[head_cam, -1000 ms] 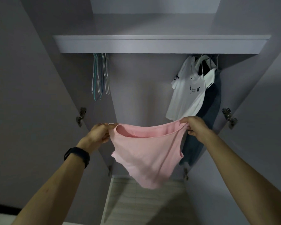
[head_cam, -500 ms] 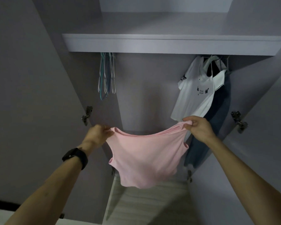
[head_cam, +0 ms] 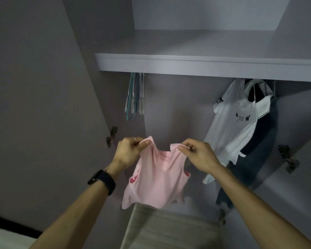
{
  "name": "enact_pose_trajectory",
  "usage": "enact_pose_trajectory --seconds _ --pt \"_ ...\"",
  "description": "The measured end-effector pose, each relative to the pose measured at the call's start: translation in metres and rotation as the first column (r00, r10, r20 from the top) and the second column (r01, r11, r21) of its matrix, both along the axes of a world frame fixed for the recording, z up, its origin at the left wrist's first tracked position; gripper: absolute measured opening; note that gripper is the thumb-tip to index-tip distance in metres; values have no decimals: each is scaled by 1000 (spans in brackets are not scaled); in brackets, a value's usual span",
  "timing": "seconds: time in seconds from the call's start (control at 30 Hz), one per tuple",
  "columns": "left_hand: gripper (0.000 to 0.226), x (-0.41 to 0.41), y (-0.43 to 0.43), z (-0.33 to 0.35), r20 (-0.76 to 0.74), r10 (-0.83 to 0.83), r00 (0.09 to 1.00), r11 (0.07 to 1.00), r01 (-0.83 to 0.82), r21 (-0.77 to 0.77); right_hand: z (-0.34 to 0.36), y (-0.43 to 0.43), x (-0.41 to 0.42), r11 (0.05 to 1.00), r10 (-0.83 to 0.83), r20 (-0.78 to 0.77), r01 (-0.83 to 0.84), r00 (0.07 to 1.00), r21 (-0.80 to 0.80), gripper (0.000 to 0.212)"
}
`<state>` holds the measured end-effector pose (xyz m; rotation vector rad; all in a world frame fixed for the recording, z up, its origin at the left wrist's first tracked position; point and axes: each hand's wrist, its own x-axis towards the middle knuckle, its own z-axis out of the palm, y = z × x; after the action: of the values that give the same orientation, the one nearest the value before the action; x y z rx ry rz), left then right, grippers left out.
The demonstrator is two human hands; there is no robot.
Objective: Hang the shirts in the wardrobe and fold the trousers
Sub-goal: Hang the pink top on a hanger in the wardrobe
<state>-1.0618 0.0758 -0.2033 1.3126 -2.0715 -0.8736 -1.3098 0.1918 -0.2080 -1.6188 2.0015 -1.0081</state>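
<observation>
A pink sleeveless shirt hangs in the air in front of the open wardrobe. My left hand pinches one shoulder strap and my right hand pinches the other, so the shirt droops between them with its neckline sagging. A bunch of empty hangers hangs under the shelf, up and left of my hands. A white T-shirt with a small dark print hangs at the right, with a dark blue garment behind it.
The wardrobe shelf runs across above the hanging space. Open doors stand on both sides, with hinges at the left and right. The wardrobe floor lies below the shirt.
My hands have come closer together and now hold the shirt by its shoulder straps instead of stretching a wide opening. The view has tilted down and left.
</observation>
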Motion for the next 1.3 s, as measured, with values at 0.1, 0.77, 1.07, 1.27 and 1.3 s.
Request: enact_pose_trajectory --seconds 0.1,0.77,1.07,1.27,1.3 --pt "15 -14 14 14 -109 -67 992 996 73 59 16 -26 14 987 155 81 -151 985 -47 7" --pt "32 43 -1 36 402 546 735 663 -85 -744 36 -157 30 935 338 205 -352 919 36 12" --pt "36 114 -48 16 464 700 542 448 172 -877 15 -273 59 980 -22 89 4 996 197 75" --pt "39 125 -70 -5 309 742 595 249 183 -951 -14 -301 75 971 -156 -56 163 986 172 45" --pt "39 128 -71 -8 309 745 591 242 192 -951 -17 -301 78 972 -161 -89 174 983 160 40"
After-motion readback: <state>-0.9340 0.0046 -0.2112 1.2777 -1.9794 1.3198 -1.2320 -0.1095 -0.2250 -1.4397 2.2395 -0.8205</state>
